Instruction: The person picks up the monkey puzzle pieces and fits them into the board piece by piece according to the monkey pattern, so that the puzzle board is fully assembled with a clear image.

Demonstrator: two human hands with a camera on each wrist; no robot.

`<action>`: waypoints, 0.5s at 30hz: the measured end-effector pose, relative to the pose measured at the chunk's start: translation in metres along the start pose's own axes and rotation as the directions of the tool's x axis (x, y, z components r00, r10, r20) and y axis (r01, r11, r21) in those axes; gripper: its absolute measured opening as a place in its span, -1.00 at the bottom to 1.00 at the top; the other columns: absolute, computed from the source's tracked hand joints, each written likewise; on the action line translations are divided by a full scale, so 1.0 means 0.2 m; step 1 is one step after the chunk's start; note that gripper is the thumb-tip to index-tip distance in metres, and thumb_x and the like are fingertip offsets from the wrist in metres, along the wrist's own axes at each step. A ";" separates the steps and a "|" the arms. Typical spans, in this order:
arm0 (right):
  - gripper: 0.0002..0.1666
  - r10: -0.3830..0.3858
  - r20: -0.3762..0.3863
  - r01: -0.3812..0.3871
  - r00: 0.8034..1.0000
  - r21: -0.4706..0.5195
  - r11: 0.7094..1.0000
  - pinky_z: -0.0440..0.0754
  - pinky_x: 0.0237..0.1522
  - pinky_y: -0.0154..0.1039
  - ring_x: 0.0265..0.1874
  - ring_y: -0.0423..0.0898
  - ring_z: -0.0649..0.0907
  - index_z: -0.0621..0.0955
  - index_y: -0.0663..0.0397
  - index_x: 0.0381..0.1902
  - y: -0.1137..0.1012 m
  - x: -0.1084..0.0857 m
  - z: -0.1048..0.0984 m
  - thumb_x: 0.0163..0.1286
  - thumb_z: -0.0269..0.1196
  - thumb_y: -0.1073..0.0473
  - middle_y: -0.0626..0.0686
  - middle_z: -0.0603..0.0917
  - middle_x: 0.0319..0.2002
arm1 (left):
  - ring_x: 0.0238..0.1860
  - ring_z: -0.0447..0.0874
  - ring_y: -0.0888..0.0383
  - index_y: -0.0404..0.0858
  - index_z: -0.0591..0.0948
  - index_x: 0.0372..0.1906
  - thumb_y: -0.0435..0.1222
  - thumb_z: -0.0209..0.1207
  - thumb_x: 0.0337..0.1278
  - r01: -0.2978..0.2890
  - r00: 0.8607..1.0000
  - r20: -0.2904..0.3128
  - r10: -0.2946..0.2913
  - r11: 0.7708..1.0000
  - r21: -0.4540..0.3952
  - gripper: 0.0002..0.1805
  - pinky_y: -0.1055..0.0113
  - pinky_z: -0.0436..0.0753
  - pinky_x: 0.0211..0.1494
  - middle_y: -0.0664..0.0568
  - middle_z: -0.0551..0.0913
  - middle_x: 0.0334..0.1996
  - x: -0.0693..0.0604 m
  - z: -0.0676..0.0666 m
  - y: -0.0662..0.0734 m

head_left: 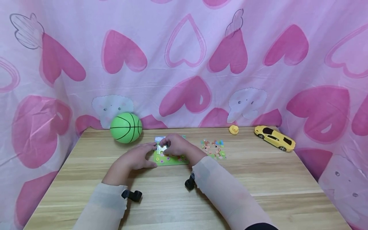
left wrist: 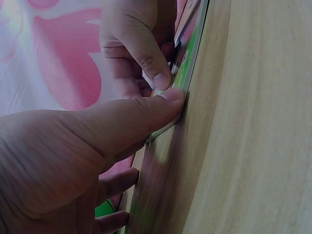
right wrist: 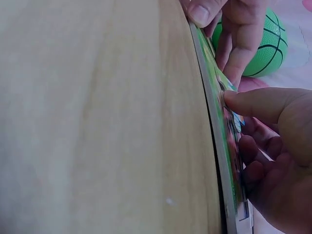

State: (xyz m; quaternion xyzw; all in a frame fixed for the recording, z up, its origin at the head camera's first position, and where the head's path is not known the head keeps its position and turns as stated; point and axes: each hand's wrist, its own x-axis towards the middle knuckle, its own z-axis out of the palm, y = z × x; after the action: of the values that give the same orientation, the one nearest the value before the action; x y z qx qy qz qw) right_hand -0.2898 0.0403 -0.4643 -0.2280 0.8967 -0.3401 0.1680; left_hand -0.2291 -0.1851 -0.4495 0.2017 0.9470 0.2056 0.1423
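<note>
A jigsaw puzzle board [head_left: 175, 161] with a green, flowered border lies on the table; a pale bare patch shows in its left part. My left hand [head_left: 141, 156] is at the board's left side, its thumb extended onto the near corner and its other fingers reaching toward the far corner. Arched over the board, my right hand [head_left: 176, 145] has its thumb and fingertips down at the surface. Between them it pinches a small puzzle piece [right wrist: 238, 122], mostly hidden by the fingers. Several monkey-picture pieces [head_left: 213, 149] lie right of the board.
A green ball [head_left: 126, 127] with black lines stands at the back left. Toward the back right are a small yellow duck [head_left: 233, 129] and a yellow toy car [head_left: 274, 138]. A pink heart-patterned curtain [head_left: 184, 70] hangs behind the wooden table [head_left: 161, 204].
</note>
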 end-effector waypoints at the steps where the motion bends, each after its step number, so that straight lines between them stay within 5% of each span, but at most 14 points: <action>1: -0.60 0.003 0.004 -0.003 1.000 -0.001 1.000 0.68 -0.07 -0.32 -0.15 -0.17 0.61 0.82 -0.19 0.11 0.00 0.00 0.00 0.32 0.55 0.19 -0.14 0.75 -0.02 | 0.69 0.21 -0.25 -0.17 0.49 0.55 0.05 0.52 0.19 0.001 1.000 0.000 -0.001 1.000 -0.001 -0.12 -0.23 0.26 0.74 -0.04 0.32 0.68 0.00 0.00 0.00; 6: -0.58 0.020 0.023 -0.020 1.000 -0.007 1.000 0.68 0.01 -0.32 -0.06 -0.18 0.61 0.80 -0.20 0.16 0.00 -0.01 0.00 0.35 0.53 0.16 -0.11 0.72 0.13 | 0.69 0.22 -0.26 -0.18 0.49 0.55 0.05 0.52 0.19 -0.005 1.000 -0.003 0.005 1.000 0.003 -0.12 -0.24 0.27 0.73 -0.05 0.33 0.68 0.00 0.00 0.00; 15: -0.58 0.013 0.044 -0.012 0.999 -0.033 0.999 0.68 -0.03 -0.29 -0.06 -0.16 0.61 0.79 -0.24 0.21 -0.01 -0.01 -0.01 0.40 0.49 0.14 -0.11 0.69 0.11 | 0.69 0.21 -0.27 -0.18 0.49 0.55 0.05 0.52 0.19 -0.013 1.000 -0.006 0.013 1.000 0.004 -0.12 -0.25 0.27 0.73 -0.05 0.32 0.68 0.00 0.01 -0.01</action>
State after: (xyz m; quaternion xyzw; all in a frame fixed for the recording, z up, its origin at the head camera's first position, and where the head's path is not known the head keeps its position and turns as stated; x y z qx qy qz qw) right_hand -0.2884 0.0420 -0.4613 -0.2326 0.8997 -0.3191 0.1860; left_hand -0.2299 -0.1856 -0.4512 0.2073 0.9466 0.2051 0.1375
